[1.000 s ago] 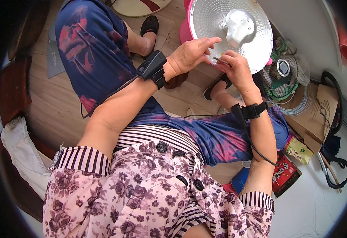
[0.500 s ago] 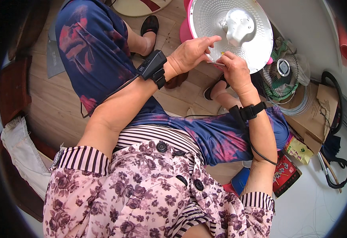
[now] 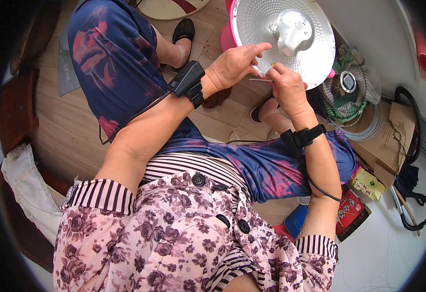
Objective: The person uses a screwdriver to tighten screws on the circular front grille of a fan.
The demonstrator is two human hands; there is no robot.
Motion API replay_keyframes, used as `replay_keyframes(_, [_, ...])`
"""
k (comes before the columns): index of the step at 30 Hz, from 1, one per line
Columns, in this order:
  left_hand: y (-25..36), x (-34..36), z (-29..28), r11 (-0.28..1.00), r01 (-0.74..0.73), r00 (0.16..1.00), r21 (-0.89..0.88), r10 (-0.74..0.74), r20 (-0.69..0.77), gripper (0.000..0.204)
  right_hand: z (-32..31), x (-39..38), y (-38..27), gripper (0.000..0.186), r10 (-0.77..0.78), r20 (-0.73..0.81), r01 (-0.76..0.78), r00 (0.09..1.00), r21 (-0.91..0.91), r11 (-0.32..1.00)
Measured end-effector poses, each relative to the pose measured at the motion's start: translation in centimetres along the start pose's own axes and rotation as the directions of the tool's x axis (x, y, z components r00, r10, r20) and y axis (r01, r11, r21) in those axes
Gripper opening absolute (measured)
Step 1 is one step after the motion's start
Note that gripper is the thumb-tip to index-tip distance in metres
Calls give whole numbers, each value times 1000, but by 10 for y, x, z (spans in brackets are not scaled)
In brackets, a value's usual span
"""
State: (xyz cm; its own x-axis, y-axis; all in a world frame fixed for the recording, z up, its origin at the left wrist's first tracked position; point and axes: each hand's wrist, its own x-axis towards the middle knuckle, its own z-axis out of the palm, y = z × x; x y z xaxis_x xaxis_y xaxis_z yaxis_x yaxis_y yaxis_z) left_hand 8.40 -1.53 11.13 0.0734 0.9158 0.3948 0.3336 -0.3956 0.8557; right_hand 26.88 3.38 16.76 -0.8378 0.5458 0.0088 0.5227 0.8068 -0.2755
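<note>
A round dish heater [image 3: 252, 29] with a dimpled silver inside and a pink rim stands at the top, a shiny silver cover at its middle. My left hand [image 3: 235, 63] lies over the near left part of the rim, its lower fingers curled there and one finger stretched across the dish. Just to the right, my right hand [image 3: 288, 85] is closed on a thin metal rod [image 3: 260, 80]. The rod's bare end sticks out leftward below my left fingers. A small yellow spot shows above the right fingers; what it belongs to is hidden.
At the right, a fan [image 3: 347, 83] with a wire guard stands by a coil of wire [image 3: 376, 124] and a cardboard box [image 3: 388, 141]. A red package [image 3: 351, 214] and a black hooked handle [image 3: 417, 221] lie nearer. Wooden furniture [image 3: 18, 109] and white cloth [image 3: 30, 190] are on the left.
The rod has shifted left and now lies nearly level, with more of it showing. My right hand has turned slightly. My left hand has hardly moved.
</note>
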Motion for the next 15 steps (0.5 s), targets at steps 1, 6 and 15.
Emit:
replay_keyframes(1, [0, 0, 0, 1000, -3, 1000, 2, 3, 1, 71, 0, 0, 0, 6, -8, 1, 8, 1000, -15, 1000])
replay_keyframes(6, [2, 0, -1, 1000, -5, 1000, -8, 5, 4, 71, 1, -1, -1, 6, 66, -13, -65, 998, 98, 993])
replay_keyframes(15, [-6, 0, -4, 992, -93, 989, 90, 81, 126, 62, -24, 5, 10, 38, 374, 111, -387, 921, 378, 841])
